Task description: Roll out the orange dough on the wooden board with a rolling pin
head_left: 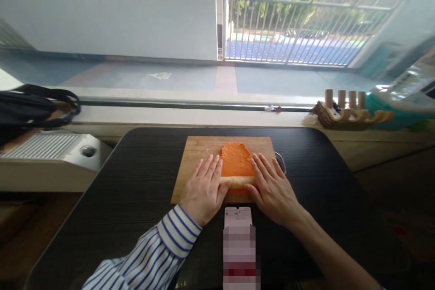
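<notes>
A flattened sheet of orange dough [235, 159] with a ragged far edge lies on a wooden cutting board [199, 146]. Across its near part runs a pale rolling pin [238, 182], its ends covered by my hands. My left hand [204, 188], below a blue-and-white striped cuff, rests flat over the left end with fingers stretched forward. Over the right end lies my right hand [273, 188], also flat, its fingers extended and its thumb pointing inward along the pin. A little orange dough shows on the near side of the pin.
The board stands on a black table [136, 181]; a metal handle [281, 163] juts from its right side. A phone [238, 217] lies just in front. Beyond the table, a windowsill holds a wooden rack [346, 115]. A black bag [30, 106] sits at left.
</notes>
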{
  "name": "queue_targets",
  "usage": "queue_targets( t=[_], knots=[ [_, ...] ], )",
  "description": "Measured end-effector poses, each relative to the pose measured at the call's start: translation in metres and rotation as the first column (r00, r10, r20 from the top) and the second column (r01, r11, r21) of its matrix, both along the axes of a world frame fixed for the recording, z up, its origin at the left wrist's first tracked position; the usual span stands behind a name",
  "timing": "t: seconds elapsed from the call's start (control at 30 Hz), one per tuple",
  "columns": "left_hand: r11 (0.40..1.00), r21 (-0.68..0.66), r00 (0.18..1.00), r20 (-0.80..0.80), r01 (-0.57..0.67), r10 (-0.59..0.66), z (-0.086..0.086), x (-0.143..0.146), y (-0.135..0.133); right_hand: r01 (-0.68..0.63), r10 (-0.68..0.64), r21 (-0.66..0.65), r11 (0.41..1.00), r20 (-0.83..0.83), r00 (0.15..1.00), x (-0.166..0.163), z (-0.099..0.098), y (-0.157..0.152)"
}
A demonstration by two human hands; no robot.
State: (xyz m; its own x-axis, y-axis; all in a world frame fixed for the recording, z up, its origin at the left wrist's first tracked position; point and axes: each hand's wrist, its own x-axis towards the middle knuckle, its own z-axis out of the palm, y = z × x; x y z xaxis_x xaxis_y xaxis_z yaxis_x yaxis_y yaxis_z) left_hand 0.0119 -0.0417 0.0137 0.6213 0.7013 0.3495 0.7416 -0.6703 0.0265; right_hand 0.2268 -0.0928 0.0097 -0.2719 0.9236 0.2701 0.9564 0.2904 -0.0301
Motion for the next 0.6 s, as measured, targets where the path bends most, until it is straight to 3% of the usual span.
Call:
queue_targets(
  t=[0.1,0.37,0.6],
  knots=[
    [1.0,0.009,1.0,0.006,0.018,-0.018,-0.001,-0.002,-0.006,-0.012,0.012,0.013,1.0,0.007,1.0,0.0,-0.002,-0.009],
    [0.995,-0.066,0.996,-0.039,-0.078,0.076,0.005,0.014,0.033,0.087,-0.089,-0.149,0.985,-0.011,0.996,0.003,0.013,0.043],
    [1.0,0.0,0.999,-0.048,0.012,-0.012,0.002,0.001,0.0,0.012,-0.012,-0.024,1.0,0.004,1.0,0.001,0.002,-0.003]
  ],
)
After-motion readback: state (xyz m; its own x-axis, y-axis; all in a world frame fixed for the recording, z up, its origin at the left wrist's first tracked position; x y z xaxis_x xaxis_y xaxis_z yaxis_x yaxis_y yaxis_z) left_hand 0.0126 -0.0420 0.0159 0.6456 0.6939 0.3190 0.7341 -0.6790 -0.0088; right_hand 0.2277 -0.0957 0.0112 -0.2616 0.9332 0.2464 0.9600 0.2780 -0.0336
